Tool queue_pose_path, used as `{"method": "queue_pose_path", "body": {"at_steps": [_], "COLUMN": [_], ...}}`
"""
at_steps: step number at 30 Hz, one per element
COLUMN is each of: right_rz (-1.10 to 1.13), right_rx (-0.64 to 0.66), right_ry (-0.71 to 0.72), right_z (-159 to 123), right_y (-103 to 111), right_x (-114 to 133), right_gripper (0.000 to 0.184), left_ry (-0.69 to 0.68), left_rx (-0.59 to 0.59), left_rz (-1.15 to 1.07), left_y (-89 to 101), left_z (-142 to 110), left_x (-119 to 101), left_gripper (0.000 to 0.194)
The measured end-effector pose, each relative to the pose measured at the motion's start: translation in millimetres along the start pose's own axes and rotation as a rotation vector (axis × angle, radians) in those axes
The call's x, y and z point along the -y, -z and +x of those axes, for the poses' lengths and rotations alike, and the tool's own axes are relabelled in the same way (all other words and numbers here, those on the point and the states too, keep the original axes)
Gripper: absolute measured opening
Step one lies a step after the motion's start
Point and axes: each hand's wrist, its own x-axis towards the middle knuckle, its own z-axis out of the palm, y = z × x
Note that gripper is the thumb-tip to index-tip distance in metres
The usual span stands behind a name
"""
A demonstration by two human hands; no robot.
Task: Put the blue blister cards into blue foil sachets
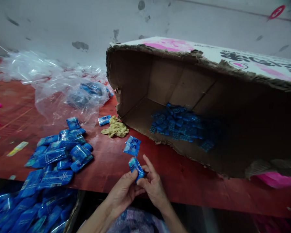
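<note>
Both of my hands are closed on one small blue packet point(136, 166) just above the table's front edge. My left hand point(126, 184) pinches it from the left, thumb on top. My right hand point(152, 183) grips its lower right end between thumb and finger, with another finger stretched out. Just beyond the packet, flat blue printed pieces point(132, 145) lie on the red table. A crumpled yellowish cloth or paper point(115, 127) rests farther back, beside a single blue packet point(104, 120).
A large torn-edged cardboard box point(133, 106) lies on its side at right, holding many small blue pieces point(177, 123). To the left is a pile of blue packets point(60, 152), with more packets point(21, 210) in a container below. Clear plastic bags point(65, 94) lie behind.
</note>
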Motion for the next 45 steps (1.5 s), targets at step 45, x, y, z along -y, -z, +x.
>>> {"method": "queue_pose_path", "body": {"at_steps": [45], "right_rz": [-0.914], "right_rx": [-0.106], "right_ry": [0.337], "right_z": [54], "right_y": [-14], "right_x": [19], "right_gripper": [0.017], "left_ry": [-0.409], "left_rx": [-0.345], "left_rz": [0.217], "left_y": [19.9], "left_z": [28], "left_x": [-37], "left_gripper": [0.023]}}
